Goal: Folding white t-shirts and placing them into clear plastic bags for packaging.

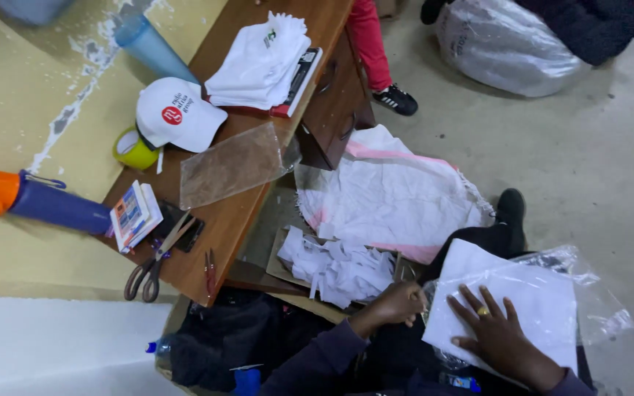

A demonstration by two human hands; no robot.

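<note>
Folded white garment (511, 293) lies on the person's lap, partly inside a clear plastic bag (596, 308) that trails off to the right. It looks light, soft and limp; judged likely to sag and unfold if lifted by one corner, so a flat hold across the fold or along both edges seems safest. The bag film looks thin, slick and crinkly, likely to slide against the cloth. Right hand (497, 334) rests flat on the garment, fingers spread, a ring on one finger. Left hand (399, 302) is curled at the garment's left edge, at the bag's mouth; whether it pinches film or cloth cannot be told. Just beyond, a cardboard box (282, 262) holds white paper scraps (339, 268), with a white and pink cloth (387, 194) on the floor behind. A wooden desk (225, 220) carries scissors (157, 258), a white cap (177, 114) and folded white shirts (258, 62). The garment's near edge is cut off by the frame; the bag's far end is hard to trace.
</note>
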